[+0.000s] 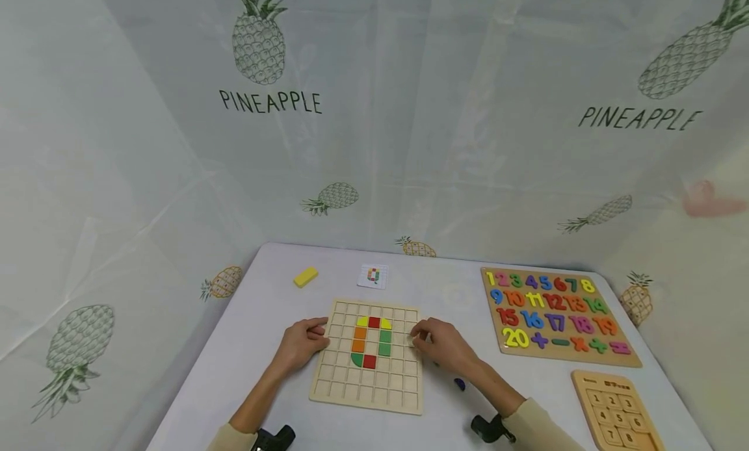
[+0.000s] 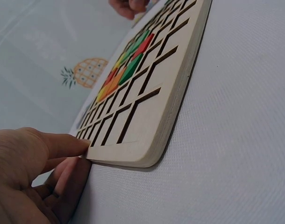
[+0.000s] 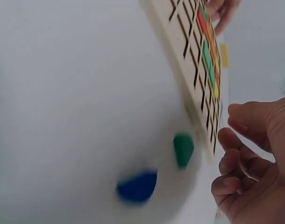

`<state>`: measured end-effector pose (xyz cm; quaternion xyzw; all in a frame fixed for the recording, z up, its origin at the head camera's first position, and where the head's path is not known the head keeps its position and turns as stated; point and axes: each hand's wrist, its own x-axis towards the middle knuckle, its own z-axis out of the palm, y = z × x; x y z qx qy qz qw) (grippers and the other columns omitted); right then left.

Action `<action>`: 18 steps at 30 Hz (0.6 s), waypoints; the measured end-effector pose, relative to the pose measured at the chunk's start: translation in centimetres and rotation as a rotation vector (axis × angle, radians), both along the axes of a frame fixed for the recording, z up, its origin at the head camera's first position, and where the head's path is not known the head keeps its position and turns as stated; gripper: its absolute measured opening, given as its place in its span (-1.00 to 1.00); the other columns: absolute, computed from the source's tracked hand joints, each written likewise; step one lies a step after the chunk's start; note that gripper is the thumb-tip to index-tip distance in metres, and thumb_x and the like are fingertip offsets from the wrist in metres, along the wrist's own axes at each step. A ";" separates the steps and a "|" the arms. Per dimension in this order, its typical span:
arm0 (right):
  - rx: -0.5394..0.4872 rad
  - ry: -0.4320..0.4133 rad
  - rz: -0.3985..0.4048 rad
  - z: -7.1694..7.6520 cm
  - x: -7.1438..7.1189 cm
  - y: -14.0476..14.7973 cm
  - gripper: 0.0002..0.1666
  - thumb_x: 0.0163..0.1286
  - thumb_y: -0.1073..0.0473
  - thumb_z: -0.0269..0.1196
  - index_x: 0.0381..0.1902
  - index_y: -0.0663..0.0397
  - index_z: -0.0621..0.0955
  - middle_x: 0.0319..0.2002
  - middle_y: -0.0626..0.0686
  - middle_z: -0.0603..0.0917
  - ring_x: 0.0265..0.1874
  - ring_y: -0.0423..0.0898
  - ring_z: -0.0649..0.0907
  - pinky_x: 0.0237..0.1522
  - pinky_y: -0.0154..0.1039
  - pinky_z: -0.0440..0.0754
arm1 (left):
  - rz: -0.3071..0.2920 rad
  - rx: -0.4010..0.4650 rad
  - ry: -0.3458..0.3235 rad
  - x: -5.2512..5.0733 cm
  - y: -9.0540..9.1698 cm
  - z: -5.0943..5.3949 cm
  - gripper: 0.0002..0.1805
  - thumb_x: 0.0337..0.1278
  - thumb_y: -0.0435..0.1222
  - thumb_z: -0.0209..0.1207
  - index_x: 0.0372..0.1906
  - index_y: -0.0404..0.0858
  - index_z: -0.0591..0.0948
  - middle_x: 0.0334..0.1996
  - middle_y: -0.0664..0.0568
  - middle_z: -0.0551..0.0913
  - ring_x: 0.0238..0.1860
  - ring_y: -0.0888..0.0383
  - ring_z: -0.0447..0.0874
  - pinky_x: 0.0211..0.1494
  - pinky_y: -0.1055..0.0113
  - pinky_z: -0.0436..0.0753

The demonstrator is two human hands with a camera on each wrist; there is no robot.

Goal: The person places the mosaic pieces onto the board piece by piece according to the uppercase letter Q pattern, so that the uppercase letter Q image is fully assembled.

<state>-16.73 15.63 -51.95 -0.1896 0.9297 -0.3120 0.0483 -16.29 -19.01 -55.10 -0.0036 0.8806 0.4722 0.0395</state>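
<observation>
A wooden grid board (image 1: 339, 391) lies on the table with red, orange, yellow and green pieces set in a ring in its grooves. My left hand (image 1: 300, 344) holds the board's left edge; in the left wrist view its thumb (image 2: 70, 145) rests on the rim while the other fingers bend beside it. Beside the right edge hovers my right hand (image 1: 446, 347), its fingers loosely bent and nothing visible between them in the right wrist view. Near that hand lie a blue piece (image 3: 137, 186) and a green piece (image 3: 183, 150), both blurred.
A yellow block (image 1: 305, 277) and a small pattern card (image 1: 372, 276) lie beyond the board. To the right are a number board (image 1: 564, 359) with coloured numerals and a smaller wooden number tray (image 1: 597, 415). A pineapple-print sheet (image 1: 409, 145) hangs behind the table.
</observation>
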 end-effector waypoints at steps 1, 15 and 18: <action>0.002 -0.009 -0.030 0.0 0.1 0.7 -0.84 0.34 0.17 0.37 -0.13 -0.01 0.70 -0.38 -0.18 0.58 -0.47 -0.24 0.49 -0.48 -0.35 0.49 | 0.000 0.000 -0.001 0.0 0.0 0.0 -0.44 0.04 -0.37 0.40 0.23 -0.35 0.61 -0.22 0.01 0.65 -0.22 0.19 0.69 -0.20 0.37 0.65; 0.158 -0.170 -0.192 -1.2 0.8 4.6 -0.61 0.05 -0.08 0.57 -0.27 -0.15 0.62 -0.30 -0.12 0.53 -0.29 -0.15 0.50 -0.20 -0.17 0.55 | 0.007 0.004 0.008 0.1 0.1 -0.2 -0.44 0.05 -0.37 0.40 0.23 -0.33 0.62 -0.20 0.01 0.67 -0.22 0.20 0.69 -0.19 0.35 0.64; 0.157 -0.146 -0.178 -1.6 0.9 4.5 -0.63 0.06 -0.09 0.57 -0.29 -0.18 0.62 -0.31 -0.13 0.52 -0.30 -0.17 0.49 -0.22 -0.18 0.53 | 0.008 0.006 0.009 0.1 0.2 -0.2 -0.44 0.05 -0.37 0.40 0.23 -0.33 0.61 -0.19 0.00 0.67 -0.22 0.19 0.69 -0.19 0.35 0.65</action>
